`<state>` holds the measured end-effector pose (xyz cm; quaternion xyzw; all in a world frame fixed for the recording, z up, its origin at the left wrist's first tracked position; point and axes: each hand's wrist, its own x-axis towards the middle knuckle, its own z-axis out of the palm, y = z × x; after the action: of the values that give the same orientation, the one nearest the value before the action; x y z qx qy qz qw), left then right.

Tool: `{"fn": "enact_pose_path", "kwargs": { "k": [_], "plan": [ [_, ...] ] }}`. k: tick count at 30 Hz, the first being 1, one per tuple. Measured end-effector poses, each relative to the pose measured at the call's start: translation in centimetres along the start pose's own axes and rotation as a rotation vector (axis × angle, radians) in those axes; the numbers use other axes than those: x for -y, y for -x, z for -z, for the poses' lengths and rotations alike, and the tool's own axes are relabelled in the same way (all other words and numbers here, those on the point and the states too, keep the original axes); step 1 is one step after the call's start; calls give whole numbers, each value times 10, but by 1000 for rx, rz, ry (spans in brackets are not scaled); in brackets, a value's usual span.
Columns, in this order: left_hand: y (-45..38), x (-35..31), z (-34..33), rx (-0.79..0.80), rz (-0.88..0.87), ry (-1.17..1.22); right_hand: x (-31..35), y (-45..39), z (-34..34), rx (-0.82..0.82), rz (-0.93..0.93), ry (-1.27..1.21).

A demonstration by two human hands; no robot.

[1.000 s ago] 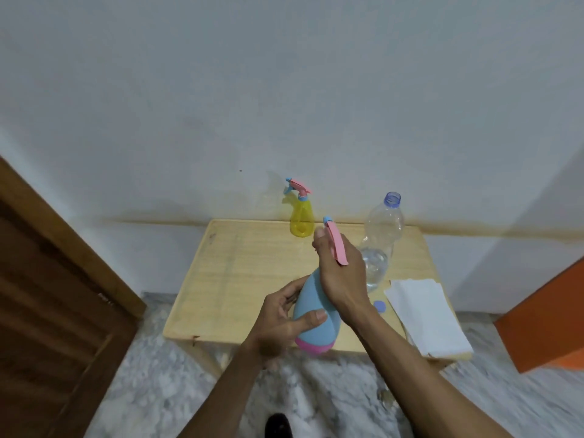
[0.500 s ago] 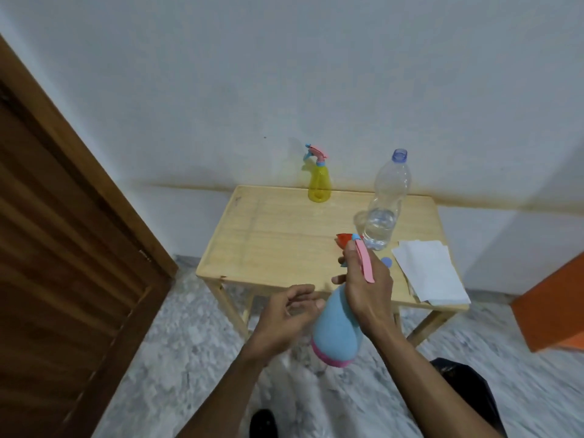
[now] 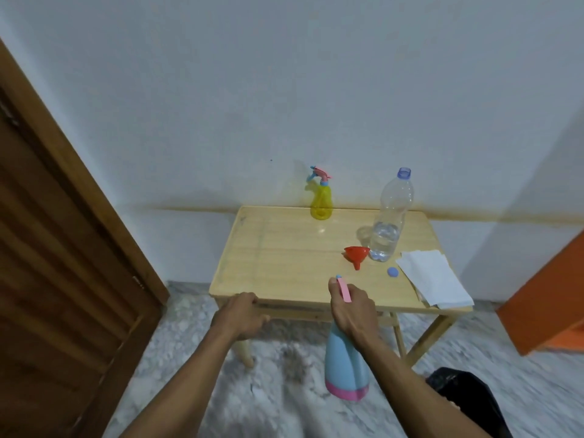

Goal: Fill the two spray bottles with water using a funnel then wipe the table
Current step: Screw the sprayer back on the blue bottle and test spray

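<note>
My right hand (image 3: 353, 310) grips the neck of the blue spray bottle (image 3: 346, 368), pink base and pink trigger, held upright in front of the table's near edge. My left hand (image 3: 241, 317) is closed on the wooden table's (image 3: 284, 267) front edge. A yellow spray bottle (image 3: 321, 199) stands at the back of the table. The red funnel (image 3: 357, 255) lies on its side beside the clear water bottle (image 3: 390, 221), uncapped and partly filled. Its blue cap (image 3: 392, 271) lies next to the folded white cloth (image 3: 434, 281) at the right.
A brown wooden door (image 3: 57, 263) stands at the left. An orange object (image 3: 550, 298) is at the right, and a dark object (image 3: 464, 396) lies on the marble floor at the lower right. The table backs against a white wall.
My left hand let go of the blue bottle and took hold of the table's front edge. The bottle dropped lower, below the tabletop. The view pulled back, and the red funnel came into sight.
</note>
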<state>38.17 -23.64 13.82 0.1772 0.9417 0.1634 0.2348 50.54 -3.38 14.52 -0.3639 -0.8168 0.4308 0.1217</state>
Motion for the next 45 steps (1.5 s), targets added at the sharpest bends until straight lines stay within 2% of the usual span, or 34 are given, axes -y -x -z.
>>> {"fn": "enact_pose_path", "kwargs": {
  "k": [6,12,24,27,32,39,45],
  "plan": [
    [-10,27,-2,26,23,-3,1,0,-27,13,-128,2],
    [-19,33,-11,33,5,42,-9,-5,-31,-59,-229,44],
    [-16,77,-1,-29,125,28,7,-4,-56,47,-94,92],
    [-11,85,2,-52,155,0,8,-3,-67,70,-120,58],
    [-14,72,-7,-26,114,10,3,-3,-61,28,-150,38],
    [-14,47,-13,-20,43,45,18,-1,-67,133,26,110],
    [-18,61,-8,-22,56,37,35,10,-77,135,44,98]
  ]
}}
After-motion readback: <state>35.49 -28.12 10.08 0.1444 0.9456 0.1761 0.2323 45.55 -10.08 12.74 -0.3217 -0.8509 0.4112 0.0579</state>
